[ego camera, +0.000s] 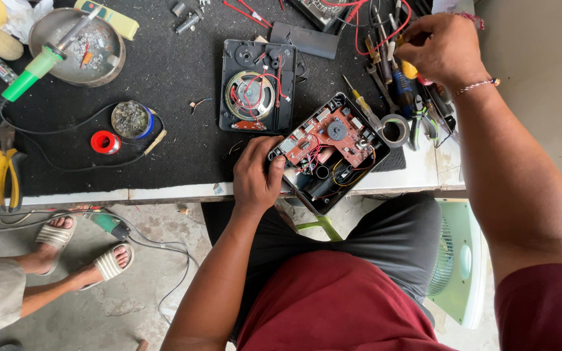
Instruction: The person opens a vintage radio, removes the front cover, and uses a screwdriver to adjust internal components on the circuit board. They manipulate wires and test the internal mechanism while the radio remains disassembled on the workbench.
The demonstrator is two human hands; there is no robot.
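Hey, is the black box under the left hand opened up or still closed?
Open. The black casing under the left hand shows its red circuit board and wires, uncovered.

This is a small electronics repair workshop. A bench [164,193] under a black mat carries an opened device with a red circuit board [328,140], a loose speaker panel [255,88], a green-handled soldering iron [30,70], yellow pliers [4,172], a solder tin [130,119] and a heap of screwdrivers [401,91]. The floor below is bare, rough concrete [131,286].

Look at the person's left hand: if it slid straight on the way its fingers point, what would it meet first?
The left hand already grips the opened device; straight on, it would likely meet its red circuit board first, though depth is unclear.
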